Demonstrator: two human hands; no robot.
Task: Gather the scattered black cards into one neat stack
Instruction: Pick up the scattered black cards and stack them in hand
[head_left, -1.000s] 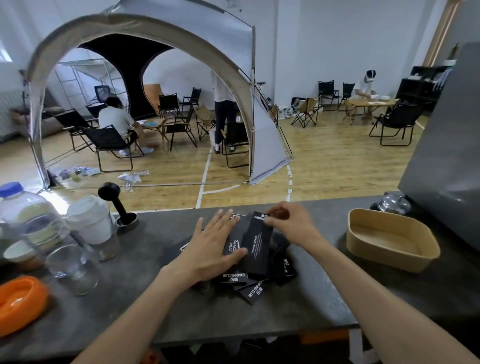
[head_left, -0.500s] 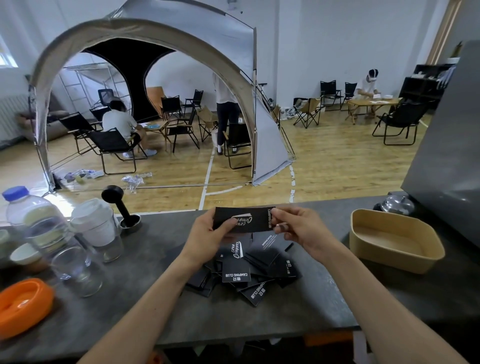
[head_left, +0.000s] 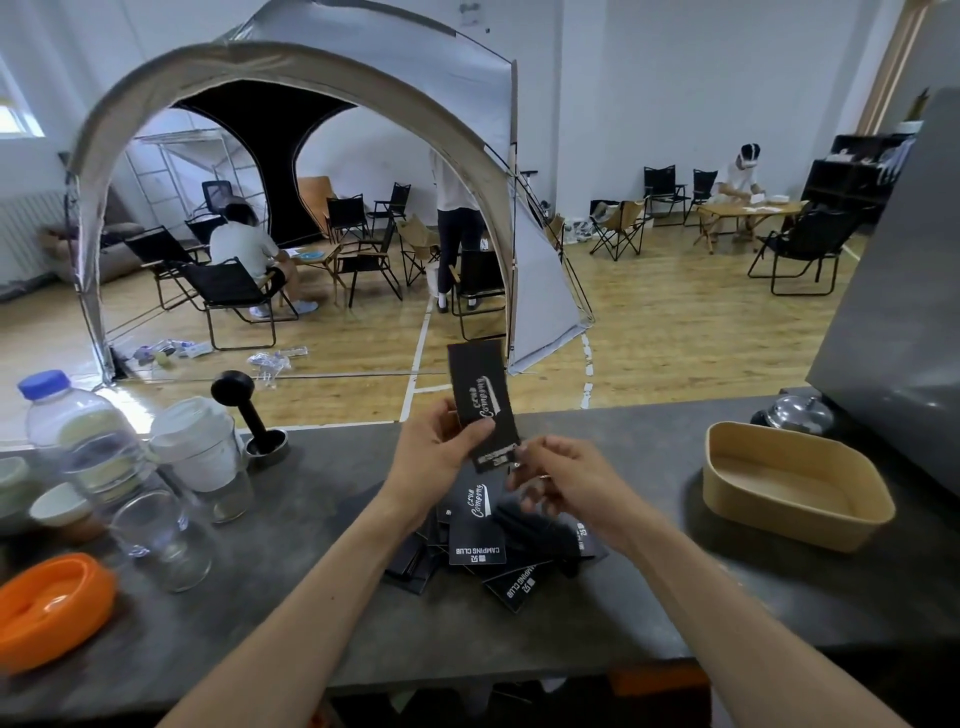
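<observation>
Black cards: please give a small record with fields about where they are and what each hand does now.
held card: black card, upright, lifted above the counter
left hand: left hand grips the held card
right hand: right hand at the card's lower edge; grip blurred
remaining cards: loose pile, overlapping, not squared
surface: grey counter
nearby: tan tray right of the pile

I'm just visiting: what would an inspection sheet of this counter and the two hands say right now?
Surface: grey counter, dark and mottled.
Job's things: raised card held upright; loose card pile scattered, not stacked.
Clutter: water bottle, glass, white cup, orange bowl, tan tray, tamper.
Hands: left hand grips the raised card; right hand has curled fingers at its lower end, blurred.
Cables: nothing seen.
Surroundings: grey tent, folding chairs, seated people.
</observation>
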